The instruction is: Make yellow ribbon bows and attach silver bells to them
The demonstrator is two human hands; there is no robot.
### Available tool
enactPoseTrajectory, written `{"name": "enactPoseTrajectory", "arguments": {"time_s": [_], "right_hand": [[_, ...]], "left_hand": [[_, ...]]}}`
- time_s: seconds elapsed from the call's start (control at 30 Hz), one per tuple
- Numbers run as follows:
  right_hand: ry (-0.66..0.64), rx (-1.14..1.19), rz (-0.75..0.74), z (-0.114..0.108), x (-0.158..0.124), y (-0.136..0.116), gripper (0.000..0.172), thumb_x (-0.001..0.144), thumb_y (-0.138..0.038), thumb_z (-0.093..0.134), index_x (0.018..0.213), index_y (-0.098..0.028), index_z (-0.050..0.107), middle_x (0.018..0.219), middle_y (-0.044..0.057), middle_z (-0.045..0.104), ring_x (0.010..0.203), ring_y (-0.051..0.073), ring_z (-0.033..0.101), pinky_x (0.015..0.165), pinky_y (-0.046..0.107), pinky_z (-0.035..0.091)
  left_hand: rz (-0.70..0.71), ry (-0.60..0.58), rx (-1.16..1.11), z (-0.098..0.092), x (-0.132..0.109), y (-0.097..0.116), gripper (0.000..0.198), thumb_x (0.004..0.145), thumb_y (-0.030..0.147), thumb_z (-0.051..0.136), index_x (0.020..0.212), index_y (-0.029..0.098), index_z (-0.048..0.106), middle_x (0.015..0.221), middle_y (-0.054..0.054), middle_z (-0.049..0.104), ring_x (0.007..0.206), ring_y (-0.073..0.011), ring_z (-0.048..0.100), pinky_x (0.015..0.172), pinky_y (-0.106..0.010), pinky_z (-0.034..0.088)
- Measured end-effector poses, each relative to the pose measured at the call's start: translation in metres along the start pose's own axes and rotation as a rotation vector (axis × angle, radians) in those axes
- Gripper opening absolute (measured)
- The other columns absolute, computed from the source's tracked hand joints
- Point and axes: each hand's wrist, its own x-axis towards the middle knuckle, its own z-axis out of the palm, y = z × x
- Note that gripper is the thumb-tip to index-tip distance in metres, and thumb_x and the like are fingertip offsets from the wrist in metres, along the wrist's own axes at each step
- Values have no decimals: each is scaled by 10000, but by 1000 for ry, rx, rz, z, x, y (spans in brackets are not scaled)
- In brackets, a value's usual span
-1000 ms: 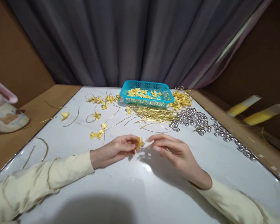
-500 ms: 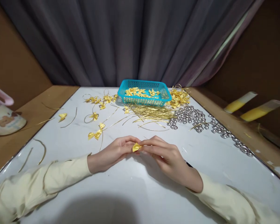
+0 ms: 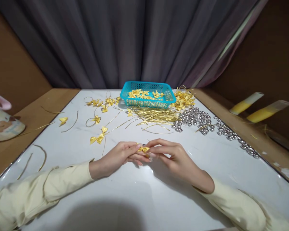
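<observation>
A small yellow ribbon bow [image 3: 144, 149] is held level between my two hands, a little above the white table. My left hand [image 3: 124, 154] pinches the bow's left end under its thumb, with the other fingers stretched beneath. At the bow's right end, my right hand [image 3: 177, 157] is closed with thumb and fingers on the ribbon. A small dark, shiny bit shows just above the bow; I cannot make out what it is. Beyond my hands lies a bunch of gold wire ties [image 3: 156, 116], with silver rings [image 3: 195, 117] heaped to its right.
A blue basket [image 3: 148, 103] with yellow bows stands at the back, beside a pile of bows [image 3: 184, 100]. Finished-looking bows with loops [image 3: 96, 119] and loose ties lie on the left. A cup [image 3: 6, 125] stands far left; two yellow-filled tubes [image 3: 268, 111] are at right.
The bow has turned so that both its loops show between my hands. My left thumb has moved onto it, and my right fingers have spread a little apart.
</observation>
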Motion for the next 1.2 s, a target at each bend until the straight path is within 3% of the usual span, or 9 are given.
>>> {"name": "enactPoseTrajectory", "arguments": {"time_s": [0.1,0.23,0.37,0.5,0.67,0.77,0.93,1.2], "right_hand": [[1,88,153,-3,2,-1,194,848,-166,520,784,-179,702,877,67,679,779,162,630,704,278,494],[10,195,263,-5,4,-2,216,842,-224,543,690,-152,678,796,67,672,683,144,598,612,251,467],[-10,253,313,-6,5,-1,227,837,-268,557,683,-145,669,758,59,659,636,132,563,590,249,446],[-1,237,315,-6,6,-2,215,830,-281,566,691,-153,668,776,58,675,689,150,589,625,255,453],[104,-63,216,-3,0,-4,178,866,-240,509,778,-182,653,774,57,688,678,166,609,627,265,448],[98,-215,124,2,-6,-5,178,888,-197,452,834,-184,622,704,52,667,592,149,585,559,245,420],[19,-308,33,7,-10,-7,204,894,-169,405,772,-161,567,588,33,588,453,113,480,486,226,357],[-20,-357,-48,9,-11,-5,223,880,-128,370,763,-141,560,563,31,554,476,119,458,481,226,341]], "left_hand": [[2,21,-15,1,0,0,282,870,387,547,853,106,575,951,-174,708,847,-241,679,686,-313,475],[25,-64,42,1,-1,0,277,902,377,495,886,107,553,918,-170,708,777,-217,682,639,-294,469],[60,-113,152,0,0,0,299,922,352,456,910,91,600,914,-154,698,738,-185,666,608,-264,460],[85,-80,222,-1,0,3,307,901,344,497,853,86,656,821,-122,695,665,-151,628,576,-241,439],[31,28,176,1,-1,7,327,871,353,532,755,89,685,680,-93,685,545,-121,569,465,-212,361],[13,63,148,3,-1,7,319,858,343,543,721,93,687,650,-81,686,469,-94,525,406,-205,299],[26,36,134,3,-1,6,323,870,336,526,736,90,687,645,-80,685,460,-88,525,391,-198,283],[21,42,120,2,-1,6,313,869,326,526,739,91,687,617,-65,668,453,-87,511,385,-202,279]]}}
